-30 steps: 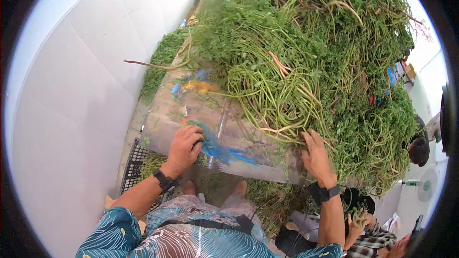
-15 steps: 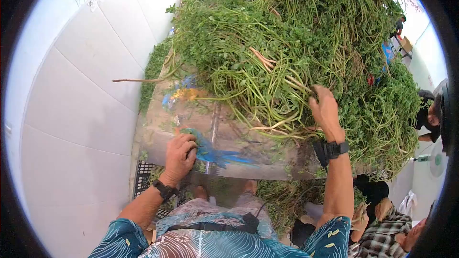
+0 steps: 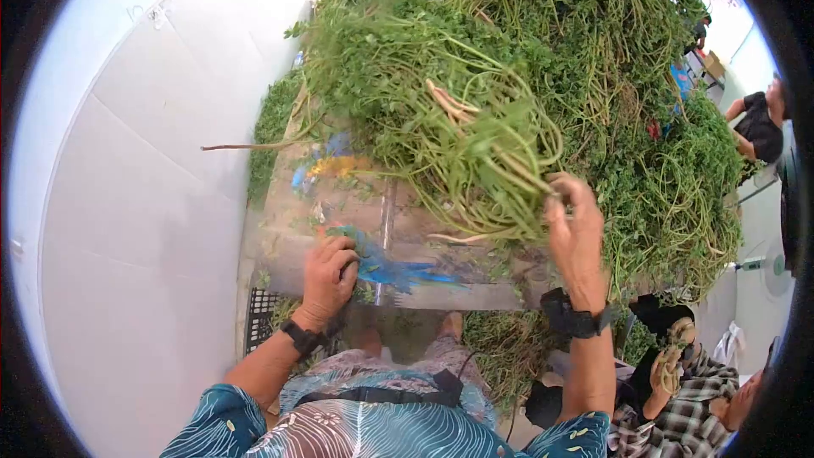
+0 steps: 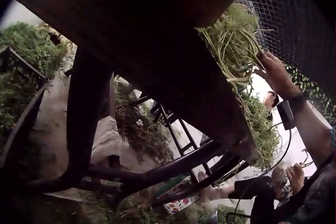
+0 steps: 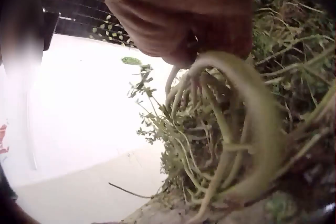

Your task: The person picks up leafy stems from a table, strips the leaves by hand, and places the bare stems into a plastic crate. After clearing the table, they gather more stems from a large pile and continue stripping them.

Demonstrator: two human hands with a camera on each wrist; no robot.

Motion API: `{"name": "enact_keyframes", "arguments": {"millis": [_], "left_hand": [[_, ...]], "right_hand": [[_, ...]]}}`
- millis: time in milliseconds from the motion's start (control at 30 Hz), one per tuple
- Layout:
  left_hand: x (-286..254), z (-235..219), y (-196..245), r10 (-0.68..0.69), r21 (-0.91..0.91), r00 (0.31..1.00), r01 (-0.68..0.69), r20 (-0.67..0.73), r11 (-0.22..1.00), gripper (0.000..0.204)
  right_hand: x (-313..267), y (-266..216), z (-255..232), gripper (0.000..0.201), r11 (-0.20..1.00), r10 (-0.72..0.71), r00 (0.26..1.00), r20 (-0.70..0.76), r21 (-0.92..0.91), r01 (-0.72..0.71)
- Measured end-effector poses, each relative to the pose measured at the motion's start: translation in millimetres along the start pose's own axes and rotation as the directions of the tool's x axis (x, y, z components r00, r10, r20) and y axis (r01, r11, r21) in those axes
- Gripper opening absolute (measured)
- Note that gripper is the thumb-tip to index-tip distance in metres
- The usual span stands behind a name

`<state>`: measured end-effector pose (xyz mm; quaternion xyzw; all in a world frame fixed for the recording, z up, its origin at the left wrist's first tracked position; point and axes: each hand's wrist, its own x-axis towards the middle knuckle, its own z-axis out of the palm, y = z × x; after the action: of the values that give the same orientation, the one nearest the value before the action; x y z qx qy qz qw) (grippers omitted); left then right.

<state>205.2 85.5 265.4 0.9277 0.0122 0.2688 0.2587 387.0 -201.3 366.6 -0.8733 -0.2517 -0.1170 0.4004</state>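
A large heap of leafy green stems [image 3: 475,59] covers most of the table [image 3: 407,295] in the head view. At its near side my right hand [image 3: 578,233] pinches a bundle of long green stems [image 3: 509,161], blurred by motion. The right wrist view shows these pale stems [image 5: 262,113] looping just under the right hand [image 5: 184,14]. My left hand [image 3: 329,276] rests with loosely curled fingers on the table's near edge, by a blue printed patch. Seen from below in the left wrist view, the tabletop [image 4: 157,61] is dark and the left hand's fingers are hidden.
A black crate [image 3: 259,318] stands below the table's left corner, with more greenery [image 3: 509,352] on the floor. A white wall [image 3: 144,203] rises at left. One person in a checked shirt [image 3: 687,403] sits at lower right, holding stems; another in black [image 3: 759,131] is farther back.
My right hand moved up to the stems from the table's near edge, then drew back toward me with a bundle, which shifted and blurred. The left hand stayed at the edge.
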Motion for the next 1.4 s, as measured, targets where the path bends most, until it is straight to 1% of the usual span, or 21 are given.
{"name": "enact_keyframes", "arguments": {"millis": [133, 233, 333, 433, 467, 500, 533, 567, 600, 667, 700, 733, 767, 867, 967, 1067, 1100, 1200, 1267, 1333, 1400], "left_hand": [[-2, 0, -2, 0.009, 0.001, 1.000, -0.009, 0.003, 1.000, 0.011], [-5, 0, -7, 0.012, -0.008, 1.000, -0.011, 0.019, 1.000, 0.012], [-5, -1, -5, -0.005, -0.011, 1.000, 0.006, 0.030, 1.000, 0.012], [-7, -1, -2, -0.021, 0.023, 0.999, 0.020, 0.026, 1.000, 0.012], [-7, 0, -2, -0.033, 0.011, 0.999, 0.032, 0.032, 0.999, 0.012], [-7, 0, -2, -0.049, -0.001, 0.998, 0.049, 0.038, 0.999, 0.011], [-7, 1, -2, -0.051, 0.008, 0.998, 0.051, 0.038, 0.999, 0.011], [-7, 0, -1, -0.054, 0.017, 0.998, 0.053, 0.038, 0.998, 0.011], [-7, 0, -1, -0.056, 0.026, 0.998, 0.055, 0.036, 0.998, 0.011], [-5, -2, 1, -0.051, 0.026, 0.998, 0.050, 0.030, 0.998, 0.011], [-5, -2, 1, -0.047, 0.025, 0.999, 0.046, 0.028, 0.999, 0.011], [-5, -2, 1, -0.048, 0.021, 0.999, 0.048, 0.024, 0.999, 0.011], [-6, -1, 0, -0.050, 0.017, 0.998, 0.049, 0.024, 0.999, 0.012], [-5, -1, 0, -0.051, 0.011, 0.998, 0.051, 0.028, 0.999, 0.012], [-6, -1, 0, -0.047, 0.018, 0.998, 0.046, 0.030, 0.999, 0.011], [-5, 1, -1, -0.029, 0.027, 0.999, 0.029, 0.026, 0.999, 0.011], [-6, 1, -1, -0.027, 0.031, 0.999, 0.026, 0.022, 0.999, 0.012], [-4, -1, 0, -0.022, 0.029, 0.999, 0.021, 0.034, 0.999, 0.011], [-4, -1, 0, -0.021, 0.018, 0.999, 0.020, 0.033, 1.000, 0.011], [-5, 0, -2, -0.023, 0.005, 0.999, 0.023, 0.040, 1.000, 0.011], [-7, 3, -7, -0.033, -0.009, 0.998, 0.034, 0.059, 0.999, 0.011]], "right_hand": [[-19, 15, 30, 0.025, 0.988, 0.153, 0.983, 0.104, -0.043, -0.150], [-14, 17, 36, 0.028, 0.980, 0.175, 0.984, -0.035, 0.100, -0.171], [4, 14, 21, 0.028, 0.982, 0.186, 0.975, 0.123, -0.003, -0.187], [38, 11, -6, 0.023, 0.989, 0.109, 0.994, 0.011, 0.096, -0.110], [51, -3, -23, 0.022, 0.993, 0.103, 0.994, -0.034, 0.058, -0.101], [61, -8, -33, 0.019, 0.992, -0.086, 0.975, -0.206, 0.074, 0.103], [68, -26, -50, 0.016, 0.994, -0.087, 0.953, -0.292, 0.039, 0.103], [74, -37, -60, 0.016, 0.988, -0.098, 0.898, -0.429, 0.069, 0.140], [76, -45, -63, 0.016, 0.978, -0.030, 0.849, -0.527, 0.158, 0.133], [79, -30, -53, 0.018, 0.990, -0.009, 0.794, -0.608, 0.105, 0.092], [79, -16, -44, 0.019, 0.999, 0.039, 0.901, -0.433, 0.043, -0.023], [78, 2, -34, 0.021, 0.991, 0.109, 0.963, -0.245, -0.043, -0.123], [76, 23, -30, 0.025, 0.992, 0.106, 0.993, 0.061, -0.069, -0.102], [60, 43, -16, 0.031, 0.935, 0.320, 0.932, 0.173, -0.215, -0.281], [52, 59, -12, 0.036, 0.970, 0.183, 0.982, -0.048, -0.151, -0.188], [43, 53, -19, 0.037, 0.976, 0.095, 0.978, -0.187, -0.174, -0.128], [37, 35, -21, 0.034, 0.981, 0.060, 0.974, -0.219, -0.167, -0.098], [4, -23, -15, 0.032, 0.974, 0.176, 0.983, 0.047, 0.140, -0.181], [-21, -31, 15, 0.033, 0.999, -0.025, 0.995, 0.095, 0.051, 0.020], [-42, -25, 47, 0.037, 0.983, -0.103, 0.954, 0.281, -0.116, 0.140], [-70, -30, 85, 0.037, 0.946, -0.221, 0.918, 0.328, -0.159, 0.284]]}}
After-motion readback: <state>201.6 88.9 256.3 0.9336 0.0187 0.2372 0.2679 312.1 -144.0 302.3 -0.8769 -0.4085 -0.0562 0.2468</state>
